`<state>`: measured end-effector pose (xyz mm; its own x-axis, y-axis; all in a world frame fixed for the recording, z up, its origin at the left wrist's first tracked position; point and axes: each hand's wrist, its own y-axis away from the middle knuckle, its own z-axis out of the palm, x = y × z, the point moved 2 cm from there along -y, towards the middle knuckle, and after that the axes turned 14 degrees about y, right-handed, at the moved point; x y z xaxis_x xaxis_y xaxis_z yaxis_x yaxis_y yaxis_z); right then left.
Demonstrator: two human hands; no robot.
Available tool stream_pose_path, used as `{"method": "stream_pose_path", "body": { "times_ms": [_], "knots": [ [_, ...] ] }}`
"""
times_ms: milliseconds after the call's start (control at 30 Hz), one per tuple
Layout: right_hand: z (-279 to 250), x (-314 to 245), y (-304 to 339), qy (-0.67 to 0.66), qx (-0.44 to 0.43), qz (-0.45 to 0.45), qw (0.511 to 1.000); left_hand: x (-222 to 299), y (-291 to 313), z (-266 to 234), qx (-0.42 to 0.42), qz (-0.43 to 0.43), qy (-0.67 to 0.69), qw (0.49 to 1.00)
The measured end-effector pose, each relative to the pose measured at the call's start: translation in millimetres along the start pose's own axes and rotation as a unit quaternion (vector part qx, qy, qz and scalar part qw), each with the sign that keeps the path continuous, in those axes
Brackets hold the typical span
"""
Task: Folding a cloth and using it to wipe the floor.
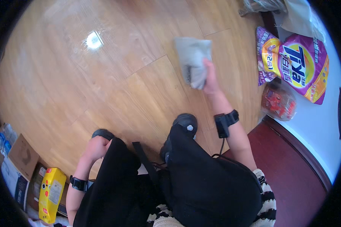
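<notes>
My right hand [211, 78] is closed on the side of a folded light grey cloth [191, 53], with the thumb lying over it. The cloth is held over the wooden floor [140, 34], out in front of my feet; whether it touches the boards I cannot tell. My left hand [96, 147] is curled closed beside my left knee, close to the black trouser leg [119, 159]. What its fingers hold, if anything, is hidden.
Against the right wall lie a purple detergent bag [307, 68] and a clear plastic bag with red contents [278, 102], above a dark red wooden surface [280, 166]. At the lower left stand a cardboard box [23, 155] and a yellow package [51, 193]. My black shoe [187, 123] rests on the floor.
</notes>
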<state>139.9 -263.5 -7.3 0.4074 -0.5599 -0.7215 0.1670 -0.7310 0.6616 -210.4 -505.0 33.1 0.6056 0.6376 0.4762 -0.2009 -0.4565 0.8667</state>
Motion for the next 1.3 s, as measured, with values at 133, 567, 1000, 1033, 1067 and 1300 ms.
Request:
{"method": "stream_pose_path", "body": {
  "times_ms": [133, 567, 1000, 1033, 1067, 1300],
  "knots": [
    [-28.7, -20.7, 13.9, -0.355, 0.008, -0.063, 0.933, 0.0, 0.1, 0.3, 0.020, 0.033, -0.017, 0.999],
    [-127.7, -25.5, 64.6, -0.255, 0.240, -0.116, 0.929, -0.5, 0.1, -0.3, -0.017, 0.002, -0.007, 1.000],
    [-96.8, 29.2, -26.7, 0.334, 0.410, -0.152, 0.835, 10.3, 2.7, -8.9, -0.034, -0.013, -0.002, 0.999],
    [-98.4, 31.3, -30.2, 0.336, 0.405, -0.158, 0.835, 7.9, 0.1, -6.6, -0.041, -0.010, -0.011, 0.999],
    [-103.5, 33.5, -34.5, 0.308, 0.392, -0.130, 0.857, 7.9, 1.6, -6.4, -0.047, -0.010, -0.020, 0.999],
    [-110.4, 7.5, -87.8, 0.250, 0.408, -0.146, 0.866, 9.2, -0.7, -8.7, -0.097, -0.014, -0.017, 0.995]
  ]
}}
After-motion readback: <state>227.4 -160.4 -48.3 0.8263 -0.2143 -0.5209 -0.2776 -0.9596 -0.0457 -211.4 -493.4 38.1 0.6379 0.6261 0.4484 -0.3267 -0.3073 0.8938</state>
